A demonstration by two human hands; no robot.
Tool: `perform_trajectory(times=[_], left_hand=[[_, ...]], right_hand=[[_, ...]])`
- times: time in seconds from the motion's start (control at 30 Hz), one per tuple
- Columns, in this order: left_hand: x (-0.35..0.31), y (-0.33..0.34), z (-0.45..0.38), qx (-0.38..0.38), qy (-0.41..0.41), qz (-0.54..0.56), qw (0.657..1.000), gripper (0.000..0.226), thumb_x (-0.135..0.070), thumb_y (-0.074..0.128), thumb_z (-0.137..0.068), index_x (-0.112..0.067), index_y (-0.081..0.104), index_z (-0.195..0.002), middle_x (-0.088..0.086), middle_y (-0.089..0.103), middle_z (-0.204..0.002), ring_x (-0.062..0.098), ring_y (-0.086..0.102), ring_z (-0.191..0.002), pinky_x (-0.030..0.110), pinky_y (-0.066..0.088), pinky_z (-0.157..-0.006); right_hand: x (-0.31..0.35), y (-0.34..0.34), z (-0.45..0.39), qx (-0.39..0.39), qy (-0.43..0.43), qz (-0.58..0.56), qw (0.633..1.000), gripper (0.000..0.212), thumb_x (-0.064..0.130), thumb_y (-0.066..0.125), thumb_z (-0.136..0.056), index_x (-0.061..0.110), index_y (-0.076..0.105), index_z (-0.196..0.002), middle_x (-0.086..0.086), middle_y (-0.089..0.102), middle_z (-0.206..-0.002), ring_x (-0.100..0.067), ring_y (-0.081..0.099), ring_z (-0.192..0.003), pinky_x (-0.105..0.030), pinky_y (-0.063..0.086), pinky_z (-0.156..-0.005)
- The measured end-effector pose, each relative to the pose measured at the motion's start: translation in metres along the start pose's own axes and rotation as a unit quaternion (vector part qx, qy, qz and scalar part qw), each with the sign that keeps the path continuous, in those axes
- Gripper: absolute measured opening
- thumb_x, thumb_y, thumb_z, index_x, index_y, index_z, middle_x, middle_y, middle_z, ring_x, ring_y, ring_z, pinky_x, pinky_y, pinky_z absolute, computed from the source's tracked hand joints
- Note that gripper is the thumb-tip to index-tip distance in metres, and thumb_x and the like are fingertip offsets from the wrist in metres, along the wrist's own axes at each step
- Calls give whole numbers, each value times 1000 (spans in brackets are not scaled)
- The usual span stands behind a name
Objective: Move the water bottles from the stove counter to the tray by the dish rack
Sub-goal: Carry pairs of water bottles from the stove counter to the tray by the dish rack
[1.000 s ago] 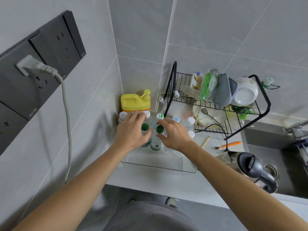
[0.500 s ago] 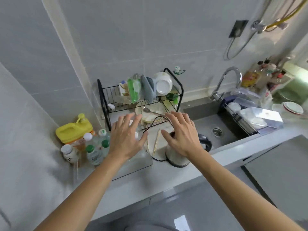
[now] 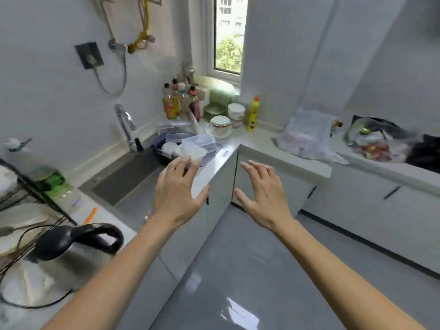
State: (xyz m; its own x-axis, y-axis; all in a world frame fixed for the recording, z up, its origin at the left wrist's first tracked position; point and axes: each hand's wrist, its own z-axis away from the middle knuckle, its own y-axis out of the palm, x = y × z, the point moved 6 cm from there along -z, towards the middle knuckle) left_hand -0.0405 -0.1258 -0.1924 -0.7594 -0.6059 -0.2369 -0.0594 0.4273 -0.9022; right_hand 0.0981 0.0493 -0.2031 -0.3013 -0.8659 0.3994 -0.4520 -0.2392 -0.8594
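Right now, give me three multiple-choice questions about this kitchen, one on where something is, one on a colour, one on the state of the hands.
1. Where is the kettle?
A. left of the sink
B. on the windowsill
C. on the floor

2. What colour is the bottle beside the stacked bowls?
A. blue
B. yellow
C. black

3. What are the hands doing?
A. both gripping bottles
B. one holding a cup
C. both open and empty

Answers: 1 A, it stands on the counter left of the sink. 2 B, yellow with an orange cap. 3 C, the left hand and right hand show spread fingers holding nothing.
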Motion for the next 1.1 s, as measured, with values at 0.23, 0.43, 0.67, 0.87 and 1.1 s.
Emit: perform_trajectory(times=[0.23, 0.43, 0.67, 0.87, 1.1], left_hand=[[-211, 91, -91, 45, 163, 50, 984, 75, -64, 48, -92, -24, 50, -155, 6, 52, -155, 30, 45, -146, 48, 42, -116], [-373, 175, -147, 84, 278, 109, 951, 70, -62, 48, -94, -24, 49, -153, 4, 54, -150, 30, 48, -141, 49, 46, -111], [-555, 276, -212, 139, 374, 162, 902, 71, -63, 47, -95, -23, 51, -154, 7, 55, -150, 30, 48, -140, 49, 47, -108], [-698, 323, -264, 155, 448, 200, 857, 68, -59, 51, -96, -22, 50, -153, 6, 55, -149, 29, 48, -138, 47, 47, -107], [-861, 380, -275, 169, 506, 214, 818, 67, -59, 48, -98, -23, 50, -154, 5, 56, -149, 27, 50, -137, 46, 49, -105]], right_hand=[[-194, -105, 41, -60, 166, 68, 982, 73, 58, 51, -94, 26, 37, -158, -3, 42, -159, -26, 36, -146, -47, 35, -120], [-337, -169, 86, -99, 290, 95, 947, 71, 57, 50, -96, 27, 36, -159, 0, 40, -161, -22, 31, -151, -47, 33, -123], [-491, -240, 110, -115, 398, 143, 899, 70, 56, 53, -98, 30, 35, -161, 2, 38, -164, -20, 31, -151, -43, 32, -122], [-597, -302, 130, -154, 467, 151, 858, 72, 57, 51, -97, 29, 35, -161, 2, 40, -163, -21, 35, -150, -49, 38, -119], [-714, -361, 177, -196, 502, 146, 829, 73, 61, 46, -97, 24, 39, -160, -1, 46, -159, -24, 41, -146, -49, 41, -117]])
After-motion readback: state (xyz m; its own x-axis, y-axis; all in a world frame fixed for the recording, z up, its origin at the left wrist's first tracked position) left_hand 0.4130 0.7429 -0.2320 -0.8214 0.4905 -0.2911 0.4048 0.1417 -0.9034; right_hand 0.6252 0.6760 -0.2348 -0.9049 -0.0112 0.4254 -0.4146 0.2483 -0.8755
